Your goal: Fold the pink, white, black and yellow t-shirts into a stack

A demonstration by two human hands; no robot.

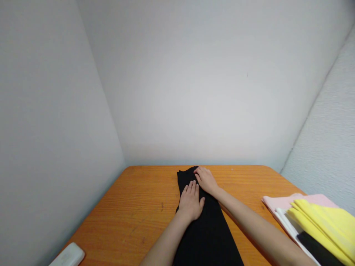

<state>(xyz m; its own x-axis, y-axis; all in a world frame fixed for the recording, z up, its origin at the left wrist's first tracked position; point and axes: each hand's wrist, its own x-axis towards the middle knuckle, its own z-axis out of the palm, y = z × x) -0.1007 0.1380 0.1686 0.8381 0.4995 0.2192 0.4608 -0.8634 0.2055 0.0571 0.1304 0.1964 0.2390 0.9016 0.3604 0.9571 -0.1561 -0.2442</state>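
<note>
A black garment point(209, 236) lies lengthwise on the wooden table, narrow at its far end and wider toward me. My left hand point(190, 201) rests flat on its middle stretch, fingers extended and thumb apart. Farther out, my right hand point(205, 180) is on the garment's far right edge, its fingers bent over the cloth near the top. Whether those fingertips pinch the fabric or only press on it is hard to make out. Both forearms reach in from the bottom, the right one crossing over the table at the right of the cloth.
On the right of the table point(133, 207) is a pile of folded cloths: pink point(285, 201), white point(288, 225), yellow point(327, 225) and black point(318, 249). A white rounded object point(69, 255) sits at the lower left edge. Walls point(194, 92) close in behind and on both sides.
</note>
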